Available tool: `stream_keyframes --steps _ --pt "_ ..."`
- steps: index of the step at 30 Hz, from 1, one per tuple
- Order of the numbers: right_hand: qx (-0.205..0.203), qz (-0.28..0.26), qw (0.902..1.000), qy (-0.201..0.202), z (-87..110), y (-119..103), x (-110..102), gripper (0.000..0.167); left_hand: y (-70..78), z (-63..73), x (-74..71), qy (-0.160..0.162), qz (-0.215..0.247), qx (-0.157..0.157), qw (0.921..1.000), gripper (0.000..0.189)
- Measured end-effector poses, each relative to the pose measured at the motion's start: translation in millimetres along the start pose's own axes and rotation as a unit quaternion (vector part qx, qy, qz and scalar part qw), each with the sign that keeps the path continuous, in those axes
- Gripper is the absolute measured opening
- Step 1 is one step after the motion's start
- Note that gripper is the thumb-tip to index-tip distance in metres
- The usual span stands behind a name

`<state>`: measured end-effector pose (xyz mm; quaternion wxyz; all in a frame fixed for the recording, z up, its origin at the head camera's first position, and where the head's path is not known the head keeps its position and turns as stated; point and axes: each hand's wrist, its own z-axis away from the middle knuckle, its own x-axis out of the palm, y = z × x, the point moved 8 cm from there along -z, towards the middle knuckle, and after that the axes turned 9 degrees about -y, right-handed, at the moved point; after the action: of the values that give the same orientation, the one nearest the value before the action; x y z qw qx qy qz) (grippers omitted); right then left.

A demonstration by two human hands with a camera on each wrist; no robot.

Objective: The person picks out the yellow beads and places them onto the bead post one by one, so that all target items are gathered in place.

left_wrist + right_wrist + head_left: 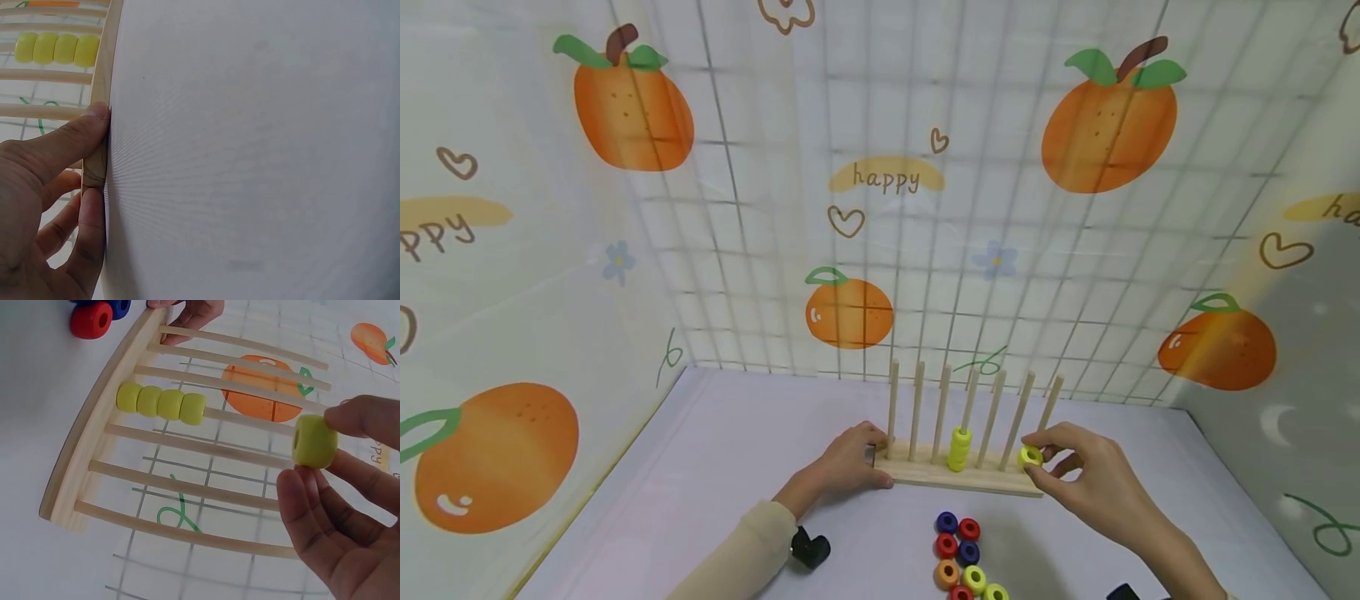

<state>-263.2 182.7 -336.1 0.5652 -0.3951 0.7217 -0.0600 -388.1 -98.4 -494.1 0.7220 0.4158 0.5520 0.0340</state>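
Note:
A wooden peg rack (pixel 925 475) stands on the table with several upright pegs in a row. Several yellow beads (pixel 958 450) are stacked on its middle peg. My left hand (pixel 850 457) grips the rack's left end; in the left wrist view the thumb (pixel 81 134) lies along the base's edge, with other fingers round its end. Between thumb and fingertips, my right hand (pixel 1093 475) pinches a yellow bead (pixel 315 442). In the right wrist view that bead is apart from the pegs, its hole facing the rack.
In front of the rack lie loose beads: blue (pixel 947 522), red (pixel 969 529), orange (pixel 947 572) and yellow (pixel 974 578). A small black object (pixel 810 548) is beside the left sleeve. Another black object (pixel 1123 592) shows at the lower right edge. A printed curtain (pixel 760 250) surrounds the table.

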Motion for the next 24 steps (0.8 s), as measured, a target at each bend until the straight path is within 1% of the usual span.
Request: stream_keyframes --steps 6,11,19,24 --pt "-0.006 -0.008 0.9999 0.002 -1.9 -4 0 0.031 0.4 -0.8 1.7 0.003 -0.009 0.008 0.9999 0.068" --pt "-0.014 -0.004 0.9999 0.005 -7.4 -8 0 0.031 -0.3 -0.8 1.6 0.004 -0.012 0.005 0.9999 0.068" --pt "-0.051 -0.009 0.9985 0.021 -13.5 -15 -4 0.035 0.0 -0.2 2.2 0.003 -0.015 0.012 0.9998 0.070" --pt "-0.055 -0.007 0.9981 0.024 -17.8 -20 -6 0.034 1.2 -0.2 0.3 0.003 -0.020 0.013 0.9997 0.070"
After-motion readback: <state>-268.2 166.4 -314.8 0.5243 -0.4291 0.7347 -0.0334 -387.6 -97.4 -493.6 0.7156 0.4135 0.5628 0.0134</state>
